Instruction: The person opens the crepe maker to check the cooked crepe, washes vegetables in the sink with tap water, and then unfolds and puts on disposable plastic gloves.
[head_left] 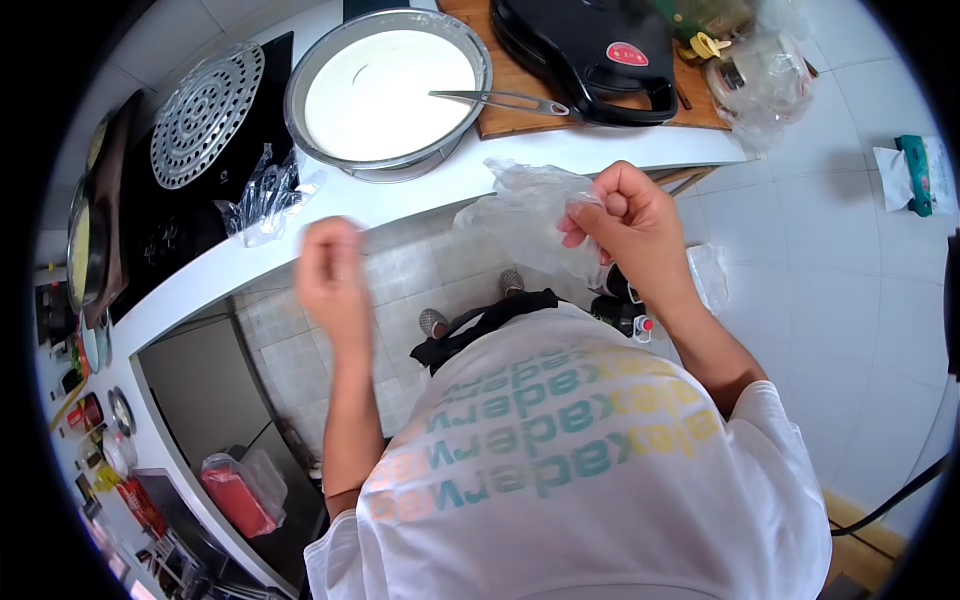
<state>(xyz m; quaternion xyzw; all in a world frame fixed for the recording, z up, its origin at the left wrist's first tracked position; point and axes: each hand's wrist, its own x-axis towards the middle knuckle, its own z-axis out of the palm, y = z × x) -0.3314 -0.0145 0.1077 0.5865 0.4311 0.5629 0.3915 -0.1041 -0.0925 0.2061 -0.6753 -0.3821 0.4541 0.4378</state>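
Note:
My right hand (640, 225) pinches a thin, clear plastic bag (530, 215) between thumb and fingers. The bag hangs loosely at the counter's front edge, below a steel bowl. My left hand (330, 265) is raised in front of the counter, apart from the bag. Motion smears its fingers, which look curled. Close to it, a crumpled piece of clear plastic (265, 200) lies on the counter. The steel bowl (302, 125) contains a smooth white batter (385, 85). A slotted metal utensil (520, 102) rests across the bowl's rim, its handle pointing right.
A black electric griddle (590, 50) stands on a wooden board (500, 122). Left of the bowl, a perforated metal steamer plate (208, 115) lies on a black cooktop (185, 215). Bagged jars (755, 80) crowd the right end. Bottles (625, 315) stand on the floor below.

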